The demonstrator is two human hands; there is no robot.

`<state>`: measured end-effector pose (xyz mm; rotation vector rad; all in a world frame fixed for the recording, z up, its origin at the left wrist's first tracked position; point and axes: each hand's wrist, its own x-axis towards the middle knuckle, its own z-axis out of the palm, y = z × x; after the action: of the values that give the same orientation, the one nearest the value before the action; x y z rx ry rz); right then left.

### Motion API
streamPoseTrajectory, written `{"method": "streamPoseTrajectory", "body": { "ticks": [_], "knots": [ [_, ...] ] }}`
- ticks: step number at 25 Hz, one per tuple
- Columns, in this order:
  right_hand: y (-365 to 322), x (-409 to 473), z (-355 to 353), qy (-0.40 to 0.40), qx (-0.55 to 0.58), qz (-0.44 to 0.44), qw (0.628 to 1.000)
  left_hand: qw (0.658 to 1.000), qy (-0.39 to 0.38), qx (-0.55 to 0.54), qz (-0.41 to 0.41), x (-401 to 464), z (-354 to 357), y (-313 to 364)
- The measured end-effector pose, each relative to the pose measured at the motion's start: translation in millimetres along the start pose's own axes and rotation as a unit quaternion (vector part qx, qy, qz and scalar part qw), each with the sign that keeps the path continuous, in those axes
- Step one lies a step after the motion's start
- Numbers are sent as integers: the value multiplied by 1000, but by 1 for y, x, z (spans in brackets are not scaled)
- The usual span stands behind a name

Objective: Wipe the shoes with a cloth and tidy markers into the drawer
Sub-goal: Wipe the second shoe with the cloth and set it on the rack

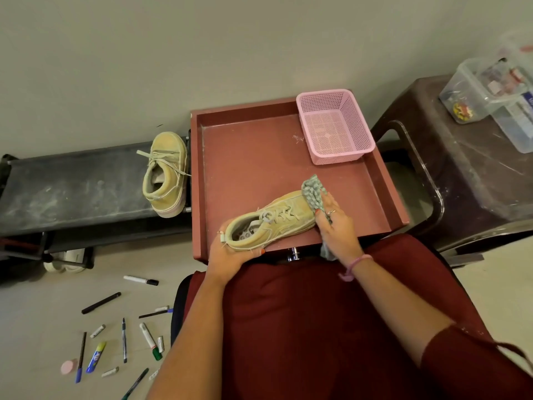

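left hand [230, 256]: palm up under the heel of the shoe [271, 220], fingers curled round the heel, thumb on the near side; forearm runs up from bottom centre, wrist bent slightly outward.
right hand [336, 226]: palm down, fingers wrapped over the cloth [314, 194], pressing it on the toe of the shoe; ring on one finger, pink band at the wrist; forearm comes in from lower right, dark red sleeve at the elbow.
shoe: beige, laced, lying across the near edge of the drawer [259, 157], toe pointing right and away, heel toward the left hand.
cloth: grey-green, bunched over the toe; one end sticks up past the fingers, another hangs below the palm over the drawer front.
drawer: red-brown, pulled out, open in front of the person's lap.
basket [334, 125]: pink mesh, in the far right corner of the drawer.
second shoe [165, 174]: same beige, upright on the black rack [72, 192] just left of the drawer, toe away.
markers [115, 336]: scattered on the floor at lower left, well apart from the drawer, mixed with pens and a glue tube [96, 357].
stool [461, 174]: dark brown, right of the drawer, clear boxes [496, 93] on top.
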<state>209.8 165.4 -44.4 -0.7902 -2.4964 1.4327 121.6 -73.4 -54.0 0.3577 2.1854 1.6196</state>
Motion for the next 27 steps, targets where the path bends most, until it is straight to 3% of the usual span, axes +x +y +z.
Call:
{"method": "streamPoseTrajectory", "body": {
  "ticks": [4,10,14,17,21,23,27],
  "knots": [
    [-18,-39,50,108,75,67,989,1000,6,5,0,1,0,0],
    [-32,-55,70,113,123,95,981,1000,11,2,-3,0,4,1],
    [-38,-25,62,134,51,67,987,1000,10,-12,-23,-3,5,1],
    [-31,26,34,68,-10,85,994,999,16,-16,-38,-4,8,3],
    [-29,68,-4,-50,37,134,989,999,26,-19,-36,-5,12,7],
    [-28,64,3,-11,111,165,980,999,35,-20,-34,-6,13,8],
    [-19,34,47,158,243,151,945,998,47,-32,-32,-7,14,7]
  ]
}}
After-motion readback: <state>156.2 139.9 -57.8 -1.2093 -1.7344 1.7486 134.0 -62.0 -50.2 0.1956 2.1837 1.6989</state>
